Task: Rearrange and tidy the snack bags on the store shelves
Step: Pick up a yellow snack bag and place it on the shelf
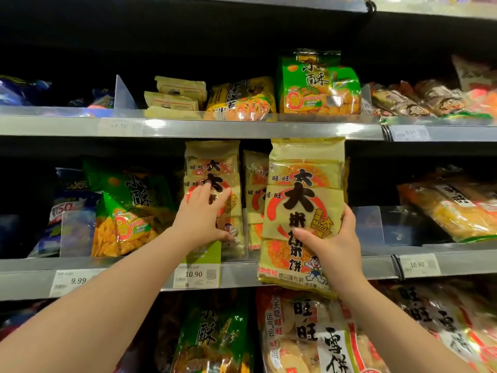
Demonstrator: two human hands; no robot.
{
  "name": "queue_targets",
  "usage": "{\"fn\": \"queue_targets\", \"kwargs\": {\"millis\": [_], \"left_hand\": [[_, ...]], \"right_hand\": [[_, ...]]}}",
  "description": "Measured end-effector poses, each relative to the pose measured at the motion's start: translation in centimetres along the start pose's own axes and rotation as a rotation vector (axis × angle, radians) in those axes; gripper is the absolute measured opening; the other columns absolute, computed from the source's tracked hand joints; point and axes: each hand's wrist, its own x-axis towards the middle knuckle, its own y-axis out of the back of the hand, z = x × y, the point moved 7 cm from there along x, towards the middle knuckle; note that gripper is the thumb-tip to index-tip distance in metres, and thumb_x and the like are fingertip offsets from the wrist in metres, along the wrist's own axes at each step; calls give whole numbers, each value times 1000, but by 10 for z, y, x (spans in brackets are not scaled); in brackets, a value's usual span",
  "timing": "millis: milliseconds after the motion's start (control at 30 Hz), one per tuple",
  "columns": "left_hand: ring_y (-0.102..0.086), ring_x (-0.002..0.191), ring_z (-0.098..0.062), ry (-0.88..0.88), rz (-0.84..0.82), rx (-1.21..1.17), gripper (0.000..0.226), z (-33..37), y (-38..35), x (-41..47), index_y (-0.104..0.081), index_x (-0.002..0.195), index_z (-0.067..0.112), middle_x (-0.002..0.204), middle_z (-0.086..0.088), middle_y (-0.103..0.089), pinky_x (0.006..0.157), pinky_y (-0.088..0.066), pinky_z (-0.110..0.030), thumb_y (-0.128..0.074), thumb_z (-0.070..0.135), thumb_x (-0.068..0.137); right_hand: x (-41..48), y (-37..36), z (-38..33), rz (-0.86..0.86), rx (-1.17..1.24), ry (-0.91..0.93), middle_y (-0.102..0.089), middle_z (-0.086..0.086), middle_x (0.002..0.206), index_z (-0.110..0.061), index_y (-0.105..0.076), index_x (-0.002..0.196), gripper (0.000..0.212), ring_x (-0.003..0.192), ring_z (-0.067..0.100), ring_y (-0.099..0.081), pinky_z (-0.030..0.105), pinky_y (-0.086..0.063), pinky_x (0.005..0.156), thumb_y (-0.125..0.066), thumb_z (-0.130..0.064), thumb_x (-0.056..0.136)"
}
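Nearest thing is the right hand [333, 246], gripping a yellow cracker bag [304, 195] by its lower right edge: thumb across the front, fingers curled round the side. The bag is upright and out in front of the middle shelf [376, 267], with its bottom hanging below the rail.

A bit further in, the left hand [204, 216] lies flat with its fingers spread on the face of a matching standing bag [215, 162], which sits on that shelf just left of the held one. A third bag [254, 189] of the same kind stands between them, and green bags [129, 211] slump further left.

Handling-wise, I'd guess these are light and puffy, with slick crinkly film and brittle rice crackers stacked inside. So don't squeeze the middle. I'd hold it by the side edges down low, like now, or support it from underneath. The top seal looks floppy, so I wouldn't lift by that.

Far back on the top shelf [242, 127], more yellow and green packs sit.
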Motion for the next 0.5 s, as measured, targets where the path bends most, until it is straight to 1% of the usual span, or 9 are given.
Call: {"fn": "queue_targets", "kwargs": {"millis": [100, 133, 200, 267, 333, 367, 433, 500], "left_hand": [[-8, 144, -31, 3, 10, -2, 106, 0, 8, 4, 0, 148, 36, 157, -12, -6, 113, -25, -47, -56, 76, 67], [-8, 144, -30, 5, 3, -16, 104, -1, 9, 3, -2, 148, 36, 157, -12, -6, 112, -26, -48, -55, 76, 68], [-5, 145, -29, 8, -14, -55, 97, 0, 6, -3, -4, 148, 36, 158, -10, -4, 114, -24, -49, -51, 75, 73], [-3, 146, -27, 5, -1, -88, 87, 6, 4, -14, -9, 148, 34, 158, -8, -3, 115, -21, -52, -46, 71, 79], [-8, 145, -26, 7, 14, -161, 78, 10, 5, -26, -14, 148, 33, 158, -4, -7, 115, -18, -53, -43, 66, 84], [-15, 144, -24, 11, 25, -202, 72, 10, 7, -32, -19, 148, 31, 157, -3, -13, 114, -19, -51, -44, 62, 87], [-37, 134, -21, 21, 52, -251, 59, 6, 10, -42, -32, 144, 27, 148, -1, -36, 110, -31, -45, -44, 52, 92], [-56, 112, -19, 31, 46, -243, 43, -1, 9, -51, -50, 130, 21, 125, -1, -59, 95, -45, -36, -41, 45, 95]], "right_hand": [[1, -2, 3, 2, -1, -11, -51, -2, 127, -21, -24, 143, 97, 113, 16, -54, 40, -47, 97, -83, -28, 66], [0, -2, 5, 7, 4, -20, -51, -1, 129, -21, -23, 143, 99, 115, 18, -53, 42, -47, 99, -83, -29, 65], [-1, -3, 10, 20, 19, -47, -49, 1, 133, -21, -22, 144, 102, 119, 20, -51, 46, -45, 101, -83, -32, 64], [-2, -4, 11, 26, 25, -64, -48, 1, 134, -20, -22, 145, 102, 121, 21, -49, 48, -44, 102, -83, -32, 64], [-2, -6, 8, 28, 37, -68, -48, 1, 134, -20, -22, 145, 101, 121, 20, -49, 47, -43, 102, -83, -30, 65], [-2, -8, 5, 25, 45, -66, -48, 1, 134, -20, -22, 145, 101, 121, 20, -49, 46, -43, 103, -83, -29, 65], [-2, -14, -3, 18, 59, -45, -48, 0, 132, -19, -21, 146, 101, 121, 19, -48, 43, -43, 103, -83, -28, 66], [0, -22, -13, 26, 62, -9, -48, 0, 131, -18, -21, 146, 101, 120, 18, -48, 43, -42, 103, -82, -29, 66]]}}
